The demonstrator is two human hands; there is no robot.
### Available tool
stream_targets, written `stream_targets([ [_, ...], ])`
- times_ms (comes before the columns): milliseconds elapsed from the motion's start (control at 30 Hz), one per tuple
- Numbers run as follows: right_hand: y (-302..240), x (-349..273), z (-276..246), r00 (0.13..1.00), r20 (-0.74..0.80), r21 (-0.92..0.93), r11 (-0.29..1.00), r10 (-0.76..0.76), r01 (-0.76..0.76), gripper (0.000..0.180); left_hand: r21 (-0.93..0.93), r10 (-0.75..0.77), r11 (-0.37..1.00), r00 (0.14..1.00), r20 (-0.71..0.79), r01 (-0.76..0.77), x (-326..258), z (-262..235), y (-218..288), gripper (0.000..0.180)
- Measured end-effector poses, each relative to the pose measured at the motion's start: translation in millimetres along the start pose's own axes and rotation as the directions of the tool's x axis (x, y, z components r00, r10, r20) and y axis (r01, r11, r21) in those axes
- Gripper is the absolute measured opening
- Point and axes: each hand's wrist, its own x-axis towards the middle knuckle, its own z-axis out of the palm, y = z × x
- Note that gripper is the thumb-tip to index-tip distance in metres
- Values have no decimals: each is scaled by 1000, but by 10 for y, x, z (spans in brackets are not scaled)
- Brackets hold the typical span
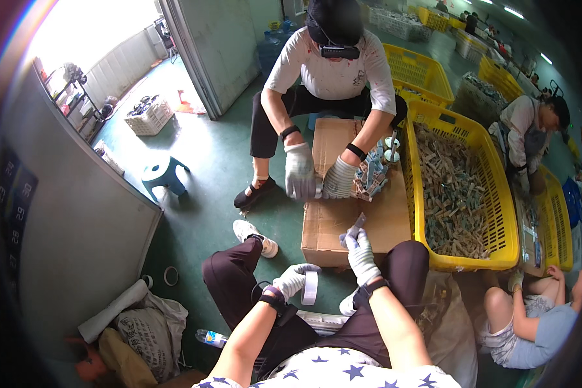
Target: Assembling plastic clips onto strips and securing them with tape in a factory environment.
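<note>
I have the left hand grasping a roll of white tape, held low between the knees. The right hand pinches a small flat grey piece by its lower end, its tip angled up over the near part of the cardboard box. Both hands are occupied and well apart. The piece is too small from here for me to tell whether tape is already on it.

I judge the step to be taping or bundling small pieces, with this one picked up and not yet brought to the roll. The next move, to my mind, calls for bringing the hands together, piece against the tape's free end, while the left grip lets the roll turn.

Across the box, a co-worker's gloved hands work close together beside a loose heap of pieces. Just right of the box stands a yellow crate, piled with similar pieces; farther out on the left, a blue stool stands on the floor.
</note>
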Motion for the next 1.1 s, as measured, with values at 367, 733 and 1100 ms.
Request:
stream_targets([
  [367,-513,-768,-172,998,-40,111,993,51,-47,12,16,37,999,999,6,-37,43,195,71,34],
  [733,-640,-797,-135,993,-68,-85,991,98,-104,12,-187,85,977,992,-90,-101,144,122,197,26],
  [1100,-757,-673,-40,963,244,-648,758,117,72,11,-141,34,989,998,-48,-40,190,150,5,25],
])
